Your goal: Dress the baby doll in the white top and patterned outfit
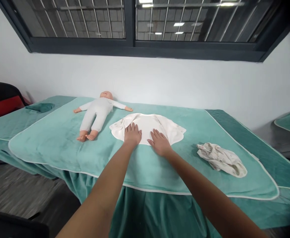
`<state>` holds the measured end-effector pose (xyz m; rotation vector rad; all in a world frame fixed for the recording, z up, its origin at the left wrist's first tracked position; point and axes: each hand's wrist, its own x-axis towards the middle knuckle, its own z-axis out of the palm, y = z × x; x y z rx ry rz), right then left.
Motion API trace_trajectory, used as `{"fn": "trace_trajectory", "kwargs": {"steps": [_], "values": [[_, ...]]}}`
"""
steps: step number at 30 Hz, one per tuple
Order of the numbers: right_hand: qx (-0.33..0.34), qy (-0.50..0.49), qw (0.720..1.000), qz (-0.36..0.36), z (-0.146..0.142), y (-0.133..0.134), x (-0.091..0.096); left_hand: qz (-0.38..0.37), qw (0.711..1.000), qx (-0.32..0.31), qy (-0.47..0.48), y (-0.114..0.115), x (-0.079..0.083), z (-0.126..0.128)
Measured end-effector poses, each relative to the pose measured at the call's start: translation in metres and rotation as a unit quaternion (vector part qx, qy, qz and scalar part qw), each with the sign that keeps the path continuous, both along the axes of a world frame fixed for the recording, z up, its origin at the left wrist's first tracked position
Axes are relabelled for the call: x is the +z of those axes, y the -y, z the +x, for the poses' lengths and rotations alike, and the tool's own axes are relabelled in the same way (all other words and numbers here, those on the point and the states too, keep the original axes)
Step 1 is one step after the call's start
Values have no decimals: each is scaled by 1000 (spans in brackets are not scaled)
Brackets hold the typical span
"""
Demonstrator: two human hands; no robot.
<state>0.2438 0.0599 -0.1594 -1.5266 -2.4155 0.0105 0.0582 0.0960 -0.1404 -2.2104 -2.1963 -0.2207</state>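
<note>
Resting flat at frame centre, the left hand (133, 134) and right hand (159, 142) lie, fingers loosely spread and holding nothing, on the white garment (147, 124), right of the doll (96, 112) on the teal blanket (60, 138).

A baby doll (96, 114) in a pale suit lies on its back on a white-edged teal blanket (48, 138) spread over a bed (271, 138). A crumpled cream cloth (221, 159) lies well to its right, below a dark-framed window (130, 43)

Infant-care training room: baby manikin (97, 114) on towel-draped bed (60, 138).
</note>
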Motion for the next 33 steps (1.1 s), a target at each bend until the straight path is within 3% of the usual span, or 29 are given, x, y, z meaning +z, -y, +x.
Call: {"fn": "trace_trajectory", "kwargs": {"steps": [4,8,14,19,21,28,33], "values": [[80,-44,994,59,10,37,-5,1,1000,-15,-13,8,2,-1],[45,-74,989,122,12,61,-1,-13,999,-36,-27,3,9,3],[87,-31,989,112,6,58,6,-89,988,-122,-18,-30,17,15],[218,-28,969,116,1,52,3,-138,982,-130,5,-63,11,20],[236,-39,964,116,-8,49,5,-147,982,-121,14,-77,7,20],[135,-31,984,109,-60,20,11,-164,981,-99,7,-121,-9,16],[108,-50,988,95,-81,1,1,-163,983,-84,-4,-125,-9,19]]}}
